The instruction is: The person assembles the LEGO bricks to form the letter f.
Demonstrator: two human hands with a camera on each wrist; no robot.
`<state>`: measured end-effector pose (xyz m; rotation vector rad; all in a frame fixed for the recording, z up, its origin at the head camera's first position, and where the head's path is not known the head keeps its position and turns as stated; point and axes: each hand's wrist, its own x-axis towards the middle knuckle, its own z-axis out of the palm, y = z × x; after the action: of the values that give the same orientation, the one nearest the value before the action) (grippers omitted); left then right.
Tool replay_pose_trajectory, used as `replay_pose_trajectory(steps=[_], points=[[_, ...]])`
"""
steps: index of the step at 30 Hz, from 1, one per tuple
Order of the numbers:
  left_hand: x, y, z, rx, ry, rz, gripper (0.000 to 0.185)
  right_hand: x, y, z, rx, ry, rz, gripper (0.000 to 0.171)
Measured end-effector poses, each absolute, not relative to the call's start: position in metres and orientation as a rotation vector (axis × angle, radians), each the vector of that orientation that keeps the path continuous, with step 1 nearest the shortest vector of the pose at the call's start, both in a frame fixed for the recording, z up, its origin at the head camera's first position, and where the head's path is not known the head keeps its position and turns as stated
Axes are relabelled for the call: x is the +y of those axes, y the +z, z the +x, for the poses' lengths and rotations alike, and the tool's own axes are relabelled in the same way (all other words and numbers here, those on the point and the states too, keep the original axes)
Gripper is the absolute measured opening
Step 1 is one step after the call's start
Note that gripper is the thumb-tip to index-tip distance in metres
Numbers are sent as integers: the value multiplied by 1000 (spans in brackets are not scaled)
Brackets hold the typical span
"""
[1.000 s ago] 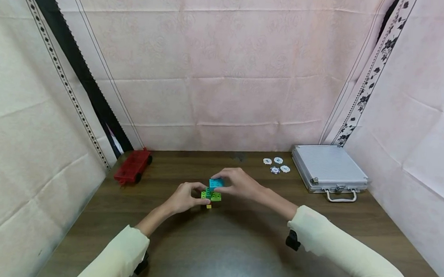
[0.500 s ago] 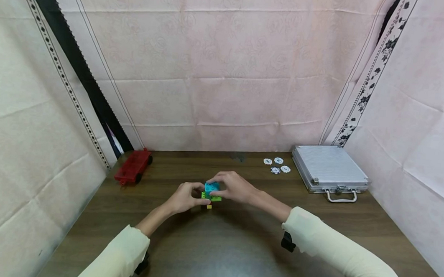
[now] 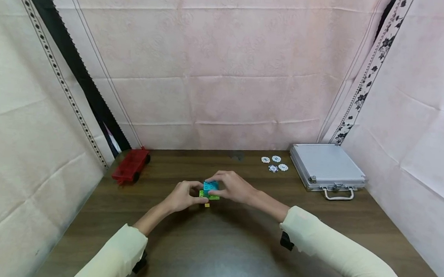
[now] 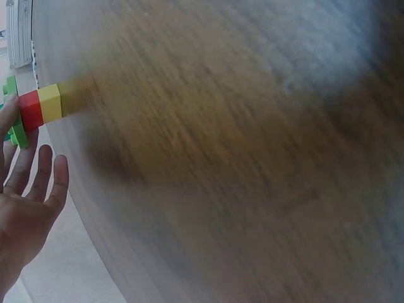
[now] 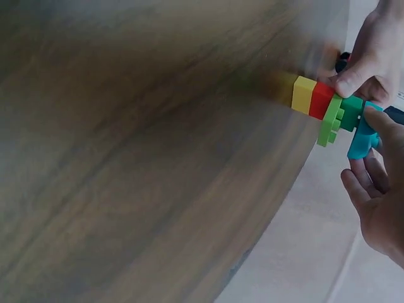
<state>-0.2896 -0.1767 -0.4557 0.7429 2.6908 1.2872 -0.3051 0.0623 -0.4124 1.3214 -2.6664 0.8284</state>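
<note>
A small tower of toy building bricks stands on the table between both hands. From the bottom come a yellow brick (image 5: 303,95), a red brick (image 5: 320,101), a wider light green brick (image 5: 328,126) and a dark green brick (image 5: 351,117). At the top, a blue brick (image 3: 210,185) sits against the dark green one, its sides overhanging. My left hand (image 3: 183,197) holds the tower at the light green brick, thumb in front. My right hand (image 3: 234,187) pinches the blue brick between thumb and fingers. Part of the tower is hidden by fingers in the head view.
A red toy wagon (image 3: 131,165) with black wheels stands at the table's left back edge. Several poker chips (image 3: 273,168) lie at the back, right of centre. A silver case (image 3: 327,165) occupies the back right. Cloth sheets (image 3: 225,71) surround the table (image 3: 239,248).
My right hand has brought the blue brick left and slightly down, from above the tower's right side onto the dark green brick. My left hand keeps its hold on the tower.
</note>
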Motion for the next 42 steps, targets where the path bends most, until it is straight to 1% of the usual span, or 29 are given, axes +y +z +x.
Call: replay_pose_trajectory(steps=[9, 26, 42], points=[[-183, -456, -291, 2704, 1292, 740, 33, 54, -407, -308, -2680, 660, 1350, 38], [-180, -456, -292, 2692, 1292, 710, 38, 60, -420, -307, -2659, 957, 1300, 40], [-173, -456, -289, 2716, 1262, 703, 36, 66, -424, -305, -2678, 923, 1286, 41]])
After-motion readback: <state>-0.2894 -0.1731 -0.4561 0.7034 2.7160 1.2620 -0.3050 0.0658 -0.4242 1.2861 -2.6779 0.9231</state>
